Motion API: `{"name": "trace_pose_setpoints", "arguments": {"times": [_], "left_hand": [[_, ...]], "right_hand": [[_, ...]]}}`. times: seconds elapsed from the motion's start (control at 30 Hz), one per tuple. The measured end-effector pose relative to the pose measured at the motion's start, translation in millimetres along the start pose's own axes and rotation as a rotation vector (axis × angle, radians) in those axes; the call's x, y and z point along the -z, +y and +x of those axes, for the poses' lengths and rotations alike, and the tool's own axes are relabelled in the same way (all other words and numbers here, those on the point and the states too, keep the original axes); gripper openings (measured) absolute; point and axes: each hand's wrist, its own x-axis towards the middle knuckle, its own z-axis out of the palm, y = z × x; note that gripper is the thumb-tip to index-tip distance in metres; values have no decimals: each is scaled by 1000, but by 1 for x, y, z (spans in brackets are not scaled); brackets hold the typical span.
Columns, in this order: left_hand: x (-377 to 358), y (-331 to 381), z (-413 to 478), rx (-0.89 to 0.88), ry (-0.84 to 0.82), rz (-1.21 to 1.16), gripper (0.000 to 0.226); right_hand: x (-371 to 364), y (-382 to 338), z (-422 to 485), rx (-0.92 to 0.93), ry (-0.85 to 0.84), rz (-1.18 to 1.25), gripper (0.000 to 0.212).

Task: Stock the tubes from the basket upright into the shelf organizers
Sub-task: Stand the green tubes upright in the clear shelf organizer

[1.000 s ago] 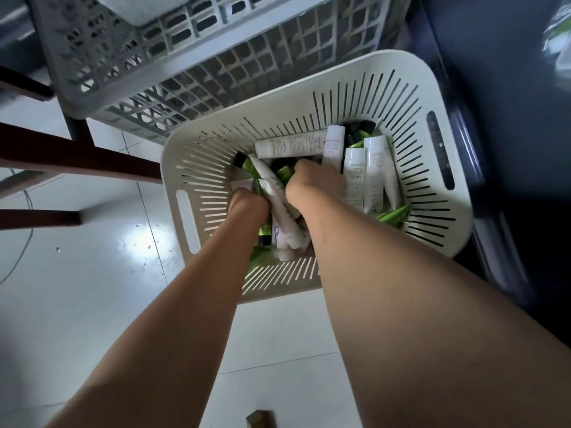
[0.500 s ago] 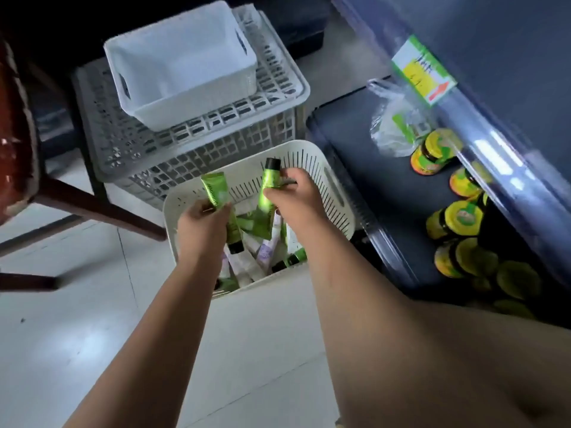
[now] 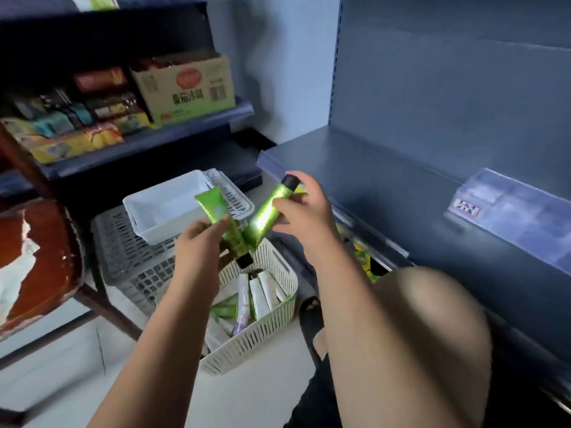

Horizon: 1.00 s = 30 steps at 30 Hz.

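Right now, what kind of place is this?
Most likely a small shop being restocked. There are dark display shelves, one of them holding snack packets and a cardboard carton, and a basket of tubes sits on the floor.

Arms outstretched, left hand (image 3: 199,242) grips inverted tube (image 3: 217,209), right hand (image 3: 304,213) grips cap-up tube (image 3: 268,212).

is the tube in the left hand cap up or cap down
Cap down: the left hand holds its green tube with the flat crimped end on top and the black cap pointing at the basket below.
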Motion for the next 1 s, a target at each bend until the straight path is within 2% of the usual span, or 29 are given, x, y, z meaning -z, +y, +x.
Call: {"name": "trace_pose_setpoints", "arguments": {"times": [0.07,0.1,0.17,0.27,0.4,0.5,0.67,0.83,1.0], "left_hand": [[-17,3,-14,-5,-49,0,8],[-30,2,-21,-4,-92,0,9],[-60,-2,-37,2,-210,-30,12],[-114,-7,-59,-27,-368,-70,8],[-186,-15,-96,-69,-580,-114,18],[-232,-30,-131,-105,-727,-114,9],[-292,-51,-203,-116,-963,-117,14],[-326,-68,-265,-66,-1181,-117,22],[-352,-84,-305,-87,-1347,-71,18]], "right_hand": [[28,-15,-18,41,100,85,29],[43,-21,-26,65,162,119,26],[73,-35,-39,137,271,188,25],[122,-57,-65,224,341,142,25],[192,-76,-115,246,422,155,23],[236,-84,-153,225,478,176,25],[290,-84,-210,194,570,-191,20],[333,-91,-263,251,711,-179,6],[380,-88,-300,399,864,-177,15]]}}
